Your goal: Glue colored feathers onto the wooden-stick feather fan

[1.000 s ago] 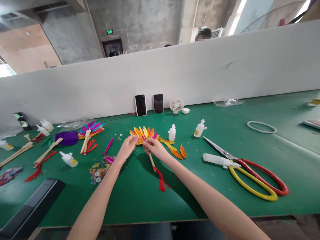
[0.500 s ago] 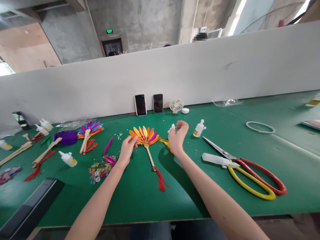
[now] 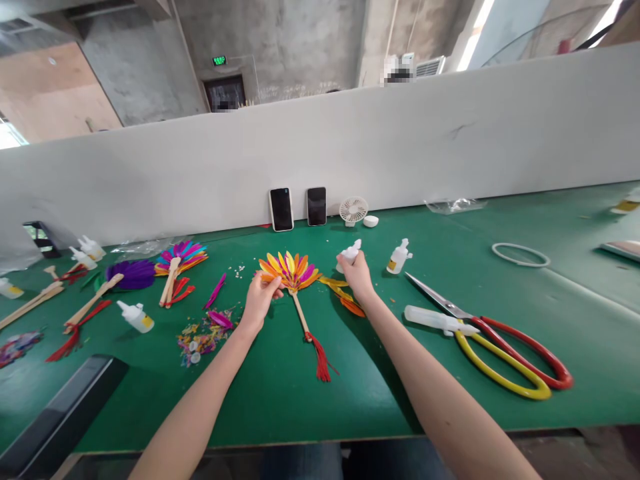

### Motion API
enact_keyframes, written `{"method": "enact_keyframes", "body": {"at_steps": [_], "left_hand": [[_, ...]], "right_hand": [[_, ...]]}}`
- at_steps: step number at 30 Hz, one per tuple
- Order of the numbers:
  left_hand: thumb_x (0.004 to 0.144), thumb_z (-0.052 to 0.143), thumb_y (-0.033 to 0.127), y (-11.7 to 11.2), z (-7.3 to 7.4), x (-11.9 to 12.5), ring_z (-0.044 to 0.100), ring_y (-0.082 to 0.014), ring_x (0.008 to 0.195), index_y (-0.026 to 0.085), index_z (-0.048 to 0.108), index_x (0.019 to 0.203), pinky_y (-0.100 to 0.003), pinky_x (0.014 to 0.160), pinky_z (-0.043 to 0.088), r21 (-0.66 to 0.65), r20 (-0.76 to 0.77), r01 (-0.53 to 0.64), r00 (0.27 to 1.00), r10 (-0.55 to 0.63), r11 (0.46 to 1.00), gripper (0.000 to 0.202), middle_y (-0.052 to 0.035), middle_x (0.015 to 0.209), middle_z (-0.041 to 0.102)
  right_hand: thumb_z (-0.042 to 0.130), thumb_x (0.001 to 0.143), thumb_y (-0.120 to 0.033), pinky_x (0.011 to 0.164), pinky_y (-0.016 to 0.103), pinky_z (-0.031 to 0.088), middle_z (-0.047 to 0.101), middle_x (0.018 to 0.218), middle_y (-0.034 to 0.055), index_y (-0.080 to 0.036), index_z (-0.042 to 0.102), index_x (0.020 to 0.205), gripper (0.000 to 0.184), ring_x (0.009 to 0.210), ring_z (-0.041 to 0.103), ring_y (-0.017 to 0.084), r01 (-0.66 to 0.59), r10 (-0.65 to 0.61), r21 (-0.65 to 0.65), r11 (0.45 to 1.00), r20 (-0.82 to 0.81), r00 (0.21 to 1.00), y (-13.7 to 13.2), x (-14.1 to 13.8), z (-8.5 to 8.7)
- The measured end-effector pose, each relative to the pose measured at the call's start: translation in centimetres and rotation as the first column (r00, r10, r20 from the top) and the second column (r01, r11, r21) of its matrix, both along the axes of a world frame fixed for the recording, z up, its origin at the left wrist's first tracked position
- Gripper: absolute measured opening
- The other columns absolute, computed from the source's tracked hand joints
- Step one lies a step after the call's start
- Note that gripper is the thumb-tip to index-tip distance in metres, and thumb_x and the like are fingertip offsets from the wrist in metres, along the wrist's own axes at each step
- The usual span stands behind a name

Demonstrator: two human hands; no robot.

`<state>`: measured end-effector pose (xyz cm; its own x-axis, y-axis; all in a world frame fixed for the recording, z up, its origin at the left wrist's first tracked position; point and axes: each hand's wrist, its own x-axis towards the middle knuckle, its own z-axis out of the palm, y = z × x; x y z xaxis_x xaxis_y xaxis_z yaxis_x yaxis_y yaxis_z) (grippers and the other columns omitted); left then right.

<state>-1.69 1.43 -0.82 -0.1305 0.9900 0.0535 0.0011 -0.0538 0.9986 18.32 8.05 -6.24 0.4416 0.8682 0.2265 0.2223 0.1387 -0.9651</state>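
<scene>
Right hand (image 3: 357,277) has left the fan and closed: half a second back its fingers were spread over the bottle, now they are wrapped round the small white glue bottle (image 3: 351,252). Nozzle sticks out above the knuckles, tilted to the right. Bottle base hidden by the hand; cannot tell if it is lifted off the table.

Left hand (image 3: 260,299) unchanged in place. Thumb and fingers pinched together on the lower left edge of the feather fan (image 3: 293,269).

Fan lies flat on the green table (image 3: 450,393), centre of the work area, between the two hands. Orange, yellow and pink feathers spread away from the person. Wooden handle points back toward the person and ends in a red tassel (image 3: 321,363).

Loose orange and yellow feathers (image 3: 345,299) lie just beside the fan, under the right wrist.

Second glue bottle (image 3: 399,259) stands upright near the right hand, on its right. Beyond it, large scissors (image 3: 505,357) with one red and one yellow handle, blades open, lying flat.

Scraps of coloured feather (image 3: 200,337) lie left of the left forearm.
</scene>
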Motion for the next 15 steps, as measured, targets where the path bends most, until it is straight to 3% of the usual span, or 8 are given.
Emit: {"method": "enact_keyframes", "body": {"at_steps": [3,7,11,15], "left_hand": [[0.058,0.065,0.029,-0.1,0.1,0.2,0.052,-0.0078,0.043,0.018,0.042,0.062,-0.02,0.046,0.037,-0.054,0.024,0.013,1.0,-0.012,0.998,0.026,0.0022,0.055,0.061],[0.057,0.065,0.024,-0.2,0.0,0.4,0.052,-0.008,0.043,0.018,0.038,0.061,-0.02,0.046,0.037,-0.118,0.037,0.043,0.999,-0.038,0.992,0.028,0.0021,0.054,0.062],[0.059,0.064,0.022,-0.3,0.0,0.5,0.054,-0.0094,0.045,0.017,0.048,0.072,-0.021,0.049,0.038,-0.117,0.006,0.1,0.995,-0.1,0.988,0.021,0.0018,0.056,0.063],[0.064,0.058,0.019,-0.3,-0.1,0.4,0.056,-0.0103,0.049,0.014,0.057,0.076,-0.023,0.052,0.04,-0.13,-0.045,0.13,0.99,-0.136,0.983,0.013,-0.0008,0.061,0.065]], "right_hand": [[0.057,0.061,-0.045,0.063,0.031,0.042,0.058,0.08,0.0039,-0.022,0.037,0.081,0.037,0.073,0.055,0.019,0.017,-0.012,0.033,0.999,-0.146,0.989,-0.5,0.4,2.0],[0.062,0.058,-0.051,0.056,0.026,0.042,0.055,0.065,-0.0018,-0.022,0.039,0.078,0.042,0.062,0.054,0.014,-0.118,0.146,0.098,0.988,-0.351,0.925,-1.5,0.3,4.0],[0.055,0.063,-0.059,0.046,0.023,0.038,0.047,0.057,-0.0049,-0.021,0.049,0.077,0.041,0.046,0.044,0.008,-0.253,0.263,0.084,0.964,-0.456,0.85,-2.1,0.0,4.6],[0.058,0.064,-0.051,0.046,0.022,0.036,0.05,0.063,-0.0045,-0.021,0.056,0.087,0.038,0.045,0.04,0.006,-0.352,0.359,0.101,0.931,-0.441,0.823,-2.2,0.0,4.7]]}}
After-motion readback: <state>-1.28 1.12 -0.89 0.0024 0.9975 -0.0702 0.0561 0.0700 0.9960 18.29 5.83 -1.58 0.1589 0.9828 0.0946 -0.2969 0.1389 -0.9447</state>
